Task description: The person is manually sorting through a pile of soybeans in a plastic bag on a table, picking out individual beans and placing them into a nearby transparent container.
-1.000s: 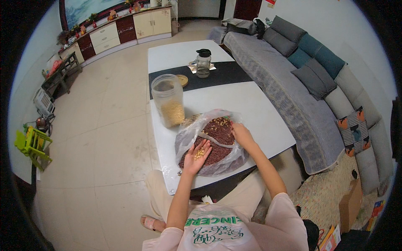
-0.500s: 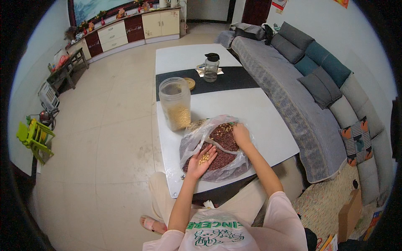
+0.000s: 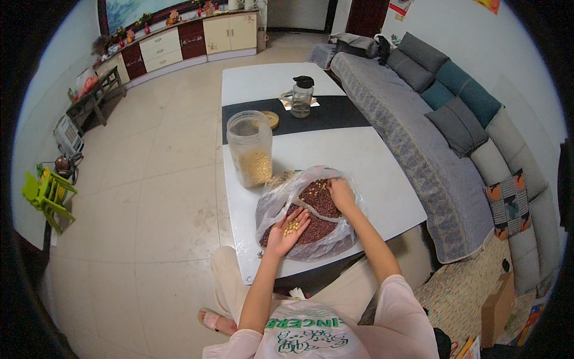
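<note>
Tilting the spread, upturned left hand [image 3: 283,238] could spill its yellow beans [image 3: 291,227] among red beans [image 3: 317,231]; at its 2 o'clock, I can't tell if the right hand [image 3: 342,195] pinches any.

Pale pink T-shirt [image 3: 385,329], bottom centre: single line of bold green capital letters [image 3: 306,323] across front, above dark green line drawing [image 3: 312,342]. Red-and-white sheet [image 3: 399,6] on wall [image 3: 466,42], upper right: any print too small to read. Orange-red sheet [image 3: 488,5] at top edge, partly cut off: likewise unreadable.
</note>
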Demonstrator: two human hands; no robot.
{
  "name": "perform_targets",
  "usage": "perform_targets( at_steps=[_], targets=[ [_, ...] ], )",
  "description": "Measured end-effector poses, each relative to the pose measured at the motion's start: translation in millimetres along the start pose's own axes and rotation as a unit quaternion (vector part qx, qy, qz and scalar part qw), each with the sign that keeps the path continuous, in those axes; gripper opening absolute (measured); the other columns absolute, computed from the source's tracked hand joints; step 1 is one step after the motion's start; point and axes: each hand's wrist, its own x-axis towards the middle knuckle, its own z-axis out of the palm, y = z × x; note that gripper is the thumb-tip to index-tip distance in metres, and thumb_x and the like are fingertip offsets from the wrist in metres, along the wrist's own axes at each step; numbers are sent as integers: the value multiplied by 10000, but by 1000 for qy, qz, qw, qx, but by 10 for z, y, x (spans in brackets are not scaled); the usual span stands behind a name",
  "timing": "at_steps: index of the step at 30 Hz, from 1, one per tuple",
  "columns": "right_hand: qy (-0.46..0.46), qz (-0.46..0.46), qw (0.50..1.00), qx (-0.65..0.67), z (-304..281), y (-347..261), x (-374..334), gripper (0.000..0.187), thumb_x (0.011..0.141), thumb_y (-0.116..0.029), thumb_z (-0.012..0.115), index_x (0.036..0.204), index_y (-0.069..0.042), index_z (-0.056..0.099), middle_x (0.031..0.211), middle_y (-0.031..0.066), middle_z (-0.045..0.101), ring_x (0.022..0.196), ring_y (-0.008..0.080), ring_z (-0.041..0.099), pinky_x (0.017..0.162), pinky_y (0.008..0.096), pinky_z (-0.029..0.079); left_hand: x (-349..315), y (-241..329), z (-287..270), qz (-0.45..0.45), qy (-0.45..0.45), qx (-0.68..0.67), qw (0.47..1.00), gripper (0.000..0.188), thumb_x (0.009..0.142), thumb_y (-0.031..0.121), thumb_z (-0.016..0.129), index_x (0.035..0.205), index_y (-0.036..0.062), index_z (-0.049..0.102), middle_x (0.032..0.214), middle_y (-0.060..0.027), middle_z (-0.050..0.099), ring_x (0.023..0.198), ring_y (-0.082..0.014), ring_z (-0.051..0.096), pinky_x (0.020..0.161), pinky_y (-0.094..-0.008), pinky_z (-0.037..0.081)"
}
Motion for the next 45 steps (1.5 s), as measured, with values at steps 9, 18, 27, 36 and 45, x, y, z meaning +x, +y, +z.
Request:
perform_targets(
  at_steps=[9, 18, 27, 36, 45],
  targets=[
    [-50, 42, 998, 12, -44, -67, 37, 234, 722, -1, 516, 955, 5, 529, 887, 195, 560, 908, 342, 528, 772, 414, 448, 6, -5, 1, 10, 9, 20, 1000, 432, 897, 200, 380, 1214, -92, 344, 1249, -231, 395, 1157, -312, 402, 1037, -420, 260],
    [2, -24, 966, 259, -421, -297, -213, 126, 739, -66, 585, 837, 4, 548, 841, 144, 578, 787, 284, 553, 690, 345, 441, -3, 3, -18, 20, 9, 1, 1000, 475, 895, 202, 394, 1245, -98, 282, 1289, -233, 340, 1188, -319, 362, 1043, -437, 239],
    [-156, -26, 894, 419, -510, -1012, -639, 155, 761, -75, 593, 886, 14, 573, 829, 86, 613, 718, 144, 591, 643, 264, 464, 17, 38, -135, 17, -27, 41, 999, 490, 892, 233, 356, 1239, -111, 309, 1253, -214, 390, 1173, -285, 377, 1038, -386, 246],
    [-73, -165, 933, 311, -380, -1049, -729, 113, 723, -77, 554, 814, -11, 566, 818, 145, 548, 838, 307, 523, 765, 370, 412, 46, 54, -258, 27, -12, 47, 998, 412, 913, 261, 364, 1136, -75, 447, 1105, -162, 521, 1031, -254, 480, 967, -378, 324],
    [24, 1, 955, 295, -604, -494, -300, 213, 732, -3, 477, 874, -34, 632, 904, 157, 601, 858, 314, 566, 782, 358, 441, -53, 10, -22, 17, -25, -9, 1000, 532, 879, 216, 370, 1270, -113, 220, 1338, -244, 257, 1262, -319, 250, 1068, -409, 185]
  ],
)
